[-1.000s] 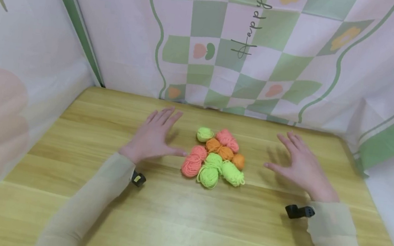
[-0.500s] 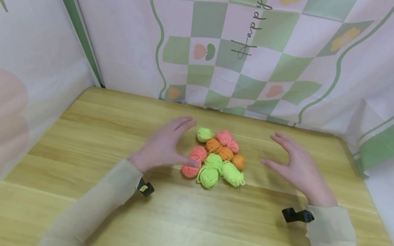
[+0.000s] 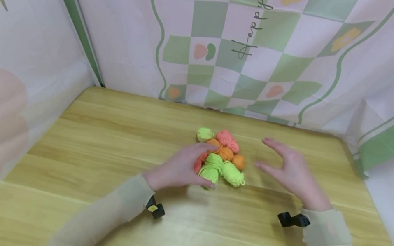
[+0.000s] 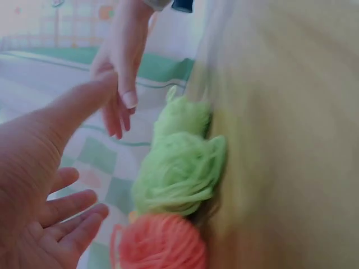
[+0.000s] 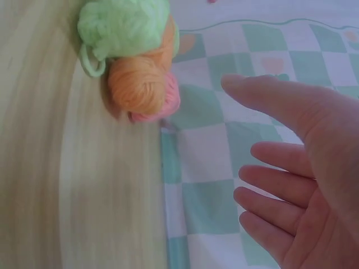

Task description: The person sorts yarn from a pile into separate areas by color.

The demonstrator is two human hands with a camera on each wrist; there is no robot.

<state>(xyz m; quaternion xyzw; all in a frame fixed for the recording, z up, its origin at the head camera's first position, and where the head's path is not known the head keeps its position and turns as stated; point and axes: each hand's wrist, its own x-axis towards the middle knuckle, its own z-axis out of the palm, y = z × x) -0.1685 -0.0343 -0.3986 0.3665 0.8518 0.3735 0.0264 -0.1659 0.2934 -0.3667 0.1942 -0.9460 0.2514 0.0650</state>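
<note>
My left hand (image 3: 180, 168) is over the left side of a cluster of yarn balls, thumb and fingers spread. It partly hides a coral yarn ball (image 3: 199, 163) and overlaps a lime-green one (image 3: 212, 167); whether it touches them I cannot tell. In the left wrist view that coral ball (image 4: 162, 244) lies below the spread fingers. To the right of the pile, my right hand (image 3: 296, 178) hovers with fingers extended and nothing in it. Nearest to it are an orange yarn ball (image 3: 239, 161) and another lime-green skein (image 3: 233, 174).
More orange yarn (image 3: 225, 154), a pink skein (image 3: 227, 140) and a small yellow-green ball (image 3: 205, 135) make up the back of the cluster. The wooden table (image 3: 106, 127) meets a checked curtain (image 3: 208, 20) behind it, with fabric hanging on both sides.
My left hand has moved right and toward the front, from beside the yarn to over its left part. The right hand has shifted slightly left. The yarn appears unmoved.
</note>
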